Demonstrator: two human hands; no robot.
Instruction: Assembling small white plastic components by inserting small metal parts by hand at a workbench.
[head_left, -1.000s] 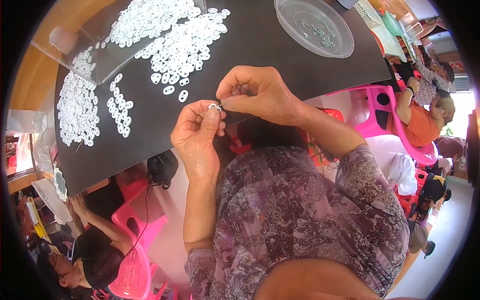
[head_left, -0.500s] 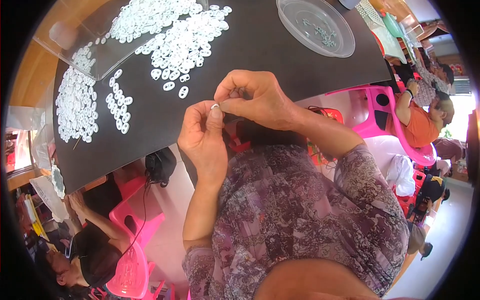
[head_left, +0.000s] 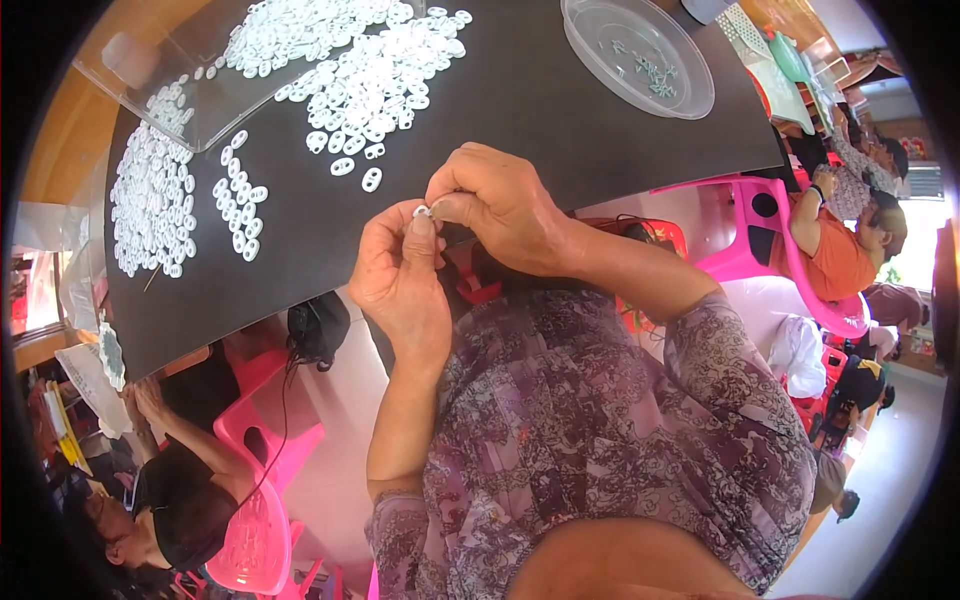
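Just off the table's near edge, my left hand [head_left: 402, 285] pinches a small white oval plastic piece [head_left: 421, 211] between thumb and fingertips. My right hand [head_left: 505, 212] meets it from the right, its thumb and bent index finger closed at the edge of that piece. What the right fingertips grip, if anything, is hidden. Beyond my hands, several loose white oval pieces with two holes [head_left: 371, 180] lie in front of a large heap [head_left: 365, 85] of the same kind.
The dark table [head_left: 500, 100] also carries a second white heap [head_left: 150, 200], a short cluster of pieces [head_left: 240, 205], a clear plastic box [head_left: 205, 135] and a round clear tray [head_left: 590, 82] with small metallic bits. People sit on both sides; a pink chair [head_left: 740, 225] stands at right.
The white piece has turned, so more of its face shows between my fingertips. Both hands have shifted slightly left while staying together.
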